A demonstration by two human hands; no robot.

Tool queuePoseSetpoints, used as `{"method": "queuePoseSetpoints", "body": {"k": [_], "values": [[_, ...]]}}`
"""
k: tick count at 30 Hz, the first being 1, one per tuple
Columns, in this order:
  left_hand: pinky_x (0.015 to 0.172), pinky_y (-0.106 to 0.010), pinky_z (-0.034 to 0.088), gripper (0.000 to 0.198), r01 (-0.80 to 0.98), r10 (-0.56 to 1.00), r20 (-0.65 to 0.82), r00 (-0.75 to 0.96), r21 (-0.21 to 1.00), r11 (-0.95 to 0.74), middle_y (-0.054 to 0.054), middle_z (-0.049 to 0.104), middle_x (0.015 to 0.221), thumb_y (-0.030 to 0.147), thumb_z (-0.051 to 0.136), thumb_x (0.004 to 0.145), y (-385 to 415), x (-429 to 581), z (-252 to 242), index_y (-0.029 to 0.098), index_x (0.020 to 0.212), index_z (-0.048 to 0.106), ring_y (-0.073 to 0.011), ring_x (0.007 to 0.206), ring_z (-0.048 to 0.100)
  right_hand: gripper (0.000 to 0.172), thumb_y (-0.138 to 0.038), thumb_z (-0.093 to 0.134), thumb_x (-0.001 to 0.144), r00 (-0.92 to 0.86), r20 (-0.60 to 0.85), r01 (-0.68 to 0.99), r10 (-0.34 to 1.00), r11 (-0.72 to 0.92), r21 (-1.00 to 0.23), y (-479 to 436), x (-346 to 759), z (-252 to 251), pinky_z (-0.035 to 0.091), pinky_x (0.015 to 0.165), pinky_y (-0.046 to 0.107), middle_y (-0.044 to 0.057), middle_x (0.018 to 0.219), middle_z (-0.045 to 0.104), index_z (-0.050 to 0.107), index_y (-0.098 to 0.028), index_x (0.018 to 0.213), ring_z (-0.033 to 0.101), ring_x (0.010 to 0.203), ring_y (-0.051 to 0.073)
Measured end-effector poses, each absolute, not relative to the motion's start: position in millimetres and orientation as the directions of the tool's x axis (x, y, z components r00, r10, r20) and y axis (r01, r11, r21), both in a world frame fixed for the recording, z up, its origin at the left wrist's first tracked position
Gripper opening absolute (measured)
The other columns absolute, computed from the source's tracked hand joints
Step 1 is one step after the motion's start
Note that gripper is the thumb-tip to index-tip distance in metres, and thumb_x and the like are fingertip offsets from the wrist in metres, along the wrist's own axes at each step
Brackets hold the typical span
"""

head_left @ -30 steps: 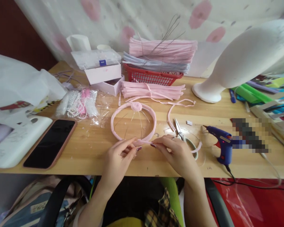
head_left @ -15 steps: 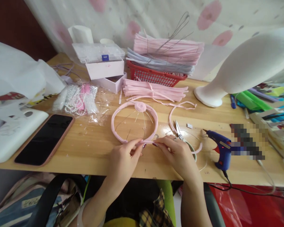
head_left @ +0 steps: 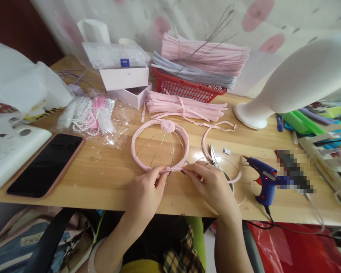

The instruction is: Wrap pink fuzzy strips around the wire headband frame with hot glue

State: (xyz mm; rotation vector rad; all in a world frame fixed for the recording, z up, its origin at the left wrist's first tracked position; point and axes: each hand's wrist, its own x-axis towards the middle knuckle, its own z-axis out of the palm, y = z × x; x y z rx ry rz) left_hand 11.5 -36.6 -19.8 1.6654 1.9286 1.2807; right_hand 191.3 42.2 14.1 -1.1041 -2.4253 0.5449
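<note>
A hoop wrapped in pink strip (head_left: pixel 133 146) lies on the wooden table, with a coiled pink rosette (head_left: pixel 168 126) at its far side and thin wires reaching inward. At the hoop's near edge, my left hand (head_left: pixel 147 189) pinches the pink wrapping with thumb and forefinger. My right hand (head_left: pixel 208 182) is closed on a short length of the pink strip (head_left: pixel 176 169) just right of it, so the strip runs between both hands. Scissors (head_left: pixel 213 156) lie just beyond my right hand, beside a curved pink strip (head_left: pixel 205 140) whose end passes behind that hand.
A blue glue gun (head_left: pixel 263 178) with a cord stands to the right. Behind the hoop are a pink strip bundle (head_left: pixel 184 106) and a red basket (head_left: pixel 187 89). A phone (head_left: pixel 47 165) and bagged pearl strands (head_left: pixel 92 115) lie left. A white foam form (head_left: pixel 290 83) leans at right.
Both hands stay at the hoop's near edge, the strip between them. My left fingers sit slightly further left along it. The view has shifted a little.
</note>
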Motion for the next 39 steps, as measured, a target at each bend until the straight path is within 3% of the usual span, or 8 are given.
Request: {"method": "queuePoseSetpoints", "body": {"k": [5, 14, 20, 25, 30, 33, 39], "values": [[0.048, -0.023, 0.049, 0.015, 0.679, 0.912, 0.320, -0.258, 0.731, -0.065, -0.001, 0.076, 0.063, 0.009, 0.063, 0.090, -37, 8, -15, 0.016, 0.089, 0.076, -0.0183, 0.055, 0.074, 0.018, -0.018, 0.058, 0.098, -0.605, 0.186, 0.634, 0.774, 0.610, -0.476, 44, 191, 15, 0.045, 0.063, 0.027, 0.004, 0.080, 0.070, 0.076, -0.020, 0.097, 0.064, 0.068, 0.017], [0.048, -0.020, 0.049, 0.017, 0.593, 0.954, 0.217, -0.206, 0.804, -0.055, 0.001, 0.076, 0.062, 0.011, 0.062, 0.090, -47, -12, -8, 0.018, 0.086, 0.077, -0.0132, 0.048, 0.069, 0.020, -0.018, 0.056, 0.100, -0.664, 0.213, 0.562, 0.716, 0.666, -0.490, 43, 192, 18, 0.049, 0.070, 0.030, 0.006, 0.084, 0.072, 0.076, -0.019, 0.097, 0.066, 0.077, 0.020], [0.055, -0.019, 0.056, 0.019, 0.447, 0.965, 0.088, -0.249, 0.894, 0.034, 0.001, 0.078, 0.067, 0.017, 0.070, 0.087, -58, -15, -7, 0.016, 0.105, 0.075, -0.0149, 0.057, 0.075, 0.017, -0.015, 0.056, 0.099, -0.683, 0.254, 0.501, 0.685, 0.693, -0.518, 31, 188, 19, 0.050, 0.067, 0.029, 0.006, 0.084, 0.074, 0.074, -0.017, 0.098, 0.068, 0.076, 0.019], [0.054, -0.020, 0.054, 0.011, 0.489, 0.953, 0.182, -0.242, 0.871, -0.043, -0.001, 0.079, 0.067, 0.018, 0.070, 0.089, -54, -8, -9, 0.015, 0.097, 0.077, -0.0136, 0.051, 0.072, 0.018, -0.020, 0.056, 0.101, -0.660, 0.284, 0.523, 0.696, 0.696, -0.491, 23, 188, 19, 0.050, 0.065, 0.028, 0.005, 0.081, 0.073, 0.073, -0.018, 0.098, 0.068, 0.073, 0.018], [0.050, -0.022, 0.051, 0.015, 0.566, 0.956, 0.206, -0.207, 0.823, -0.055, 0.000, 0.075, 0.058, 0.018, 0.068, 0.091, -46, -7, -6, 0.015, 0.100, 0.080, -0.0138, 0.046, 0.068, 0.018, -0.019, 0.055, 0.101, -0.641, 0.270, 0.535, 0.718, 0.671, -0.514, 20, 190, 18, 0.050, 0.063, 0.028, 0.004, 0.078, 0.072, 0.072, -0.019, 0.096, 0.068, 0.071, 0.017], [0.046, -0.022, 0.048, 0.018, 0.553, 0.972, 0.153, -0.180, 0.833, -0.029, 0.002, 0.071, 0.052, 0.019, 0.067, 0.092, -43, -7, -3, 0.016, 0.101, 0.082, -0.0124, 0.041, 0.062, 0.018, -0.020, 0.055, 0.101, -0.640, 0.249, 0.539, 0.727, 0.656, -0.528, 20, 192, 18, 0.050, 0.065, 0.029, 0.003, 0.078, 0.072, 0.072, -0.019, 0.097, 0.068, 0.072, 0.018], [0.042, -0.020, 0.046, 0.024, 0.359, 0.986, -0.007, -0.166, 0.931, 0.067, 0.004, 0.068, 0.050, 0.023, 0.061, 0.093, -41, -4, -8, 0.021, 0.106, 0.082, -0.0113, 0.039, 0.057, 0.018, -0.017, 0.054, 0.100, -0.644, 0.241, 0.550, 0.726, 0.659, -0.513, 24, 200, 17, 0.048, 0.064, 0.029, 0.004, 0.079, 0.071, 0.073, -0.018, 0.097, 0.067, 0.072, 0.018]]}}
